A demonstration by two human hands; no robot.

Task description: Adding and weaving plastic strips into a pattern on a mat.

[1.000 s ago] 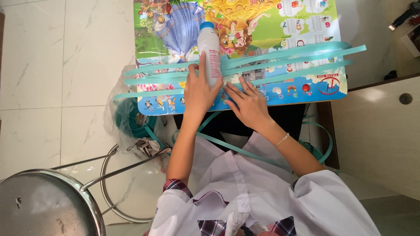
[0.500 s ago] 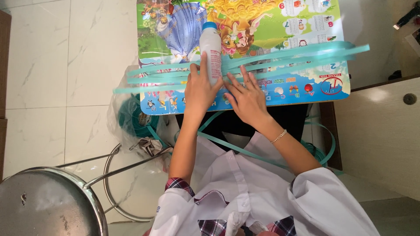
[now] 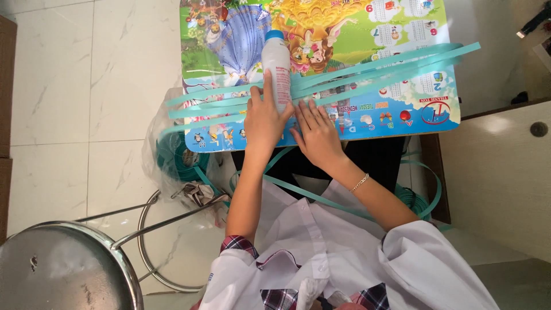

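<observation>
White bottle (image 3: 276, 64) with a blue cap lies flat on the tabletop (image 3: 436, 115), long axis running 12 to 6 o'clock, cap end toward 12. It rests across a bundle of teal strips (image 3: 379, 66), whose long axis runs roughly 8 to 2 o'clock, from the tabletop's near left edge up to the far right corner.

Left hand (image 3: 263, 120) lies palm down at the bottle's 7 o'clock, fingers extended; the index finger runs along the bottle's left side and the thumb touches its lower end. Right hand (image 3: 317, 133) lies flat at the bottle's 5 o'clock, fingers spread, pressing on the strips just beside the bottle's base. Neither hand closes around anything. The right wrist carries a thin bracelet (image 3: 360, 182).

The tabletop surface is a brightly coloured printed picture. At its 8 o'clock, on the floor, a clear plastic bag (image 3: 166, 150) holds a coil of teal strip (image 3: 175, 159). Further loose strip loops below the tabletop's near edge, across the person's lap. A metal stool (image 3: 63, 270) stands at 7 o'clock, well apart from the hands. A pale cabinet (image 3: 499, 172) stands at 4 o'clock beside the tabletop.
</observation>
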